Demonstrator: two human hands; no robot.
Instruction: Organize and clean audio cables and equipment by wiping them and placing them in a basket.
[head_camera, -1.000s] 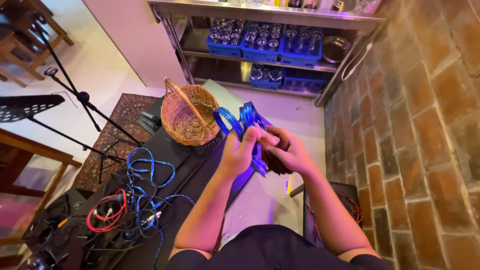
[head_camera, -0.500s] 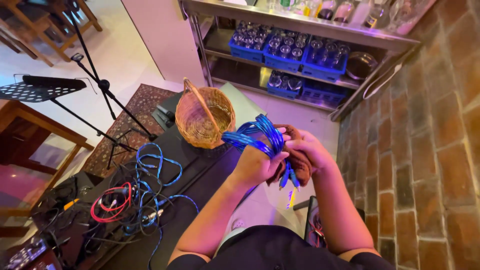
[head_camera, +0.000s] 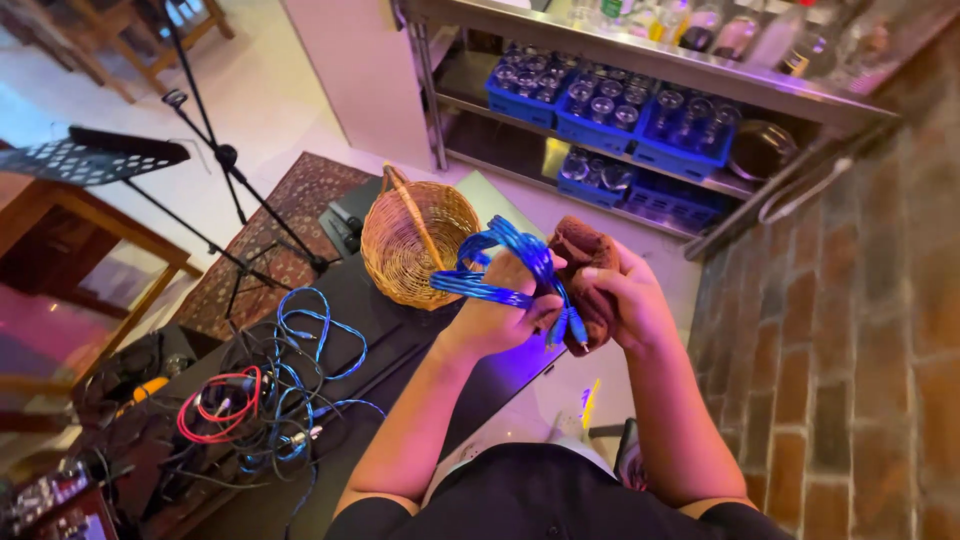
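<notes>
My left hand (head_camera: 497, 312) grips a coiled blue cable (head_camera: 500, 262) whose loops stand out toward the wicker basket (head_camera: 412, 240). Its plug ends hang down between my hands. My right hand (head_camera: 625, 300) is closed on a brown cloth (head_camera: 585, 252) pressed against the cable near the plugs. Both hands are held above the right edge of a black table (head_camera: 350, 330), just right of the basket.
Loose blue cables (head_camera: 315, 345) and a red cable (head_camera: 222, 405) lie tangled on the table's left part. A black music stand (head_camera: 95, 155) and a tripod stand to the left. A metal shelf (head_camera: 640, 60) holds blue crates of glasses (head_camera: 600, 110). A brick wall (head_camera: 850, 330) runs along the right.
My hands, with cable and cloth, have stayed together by the basket. The coil's loops now point more to the left, and the view has shifted a little.
</notes>
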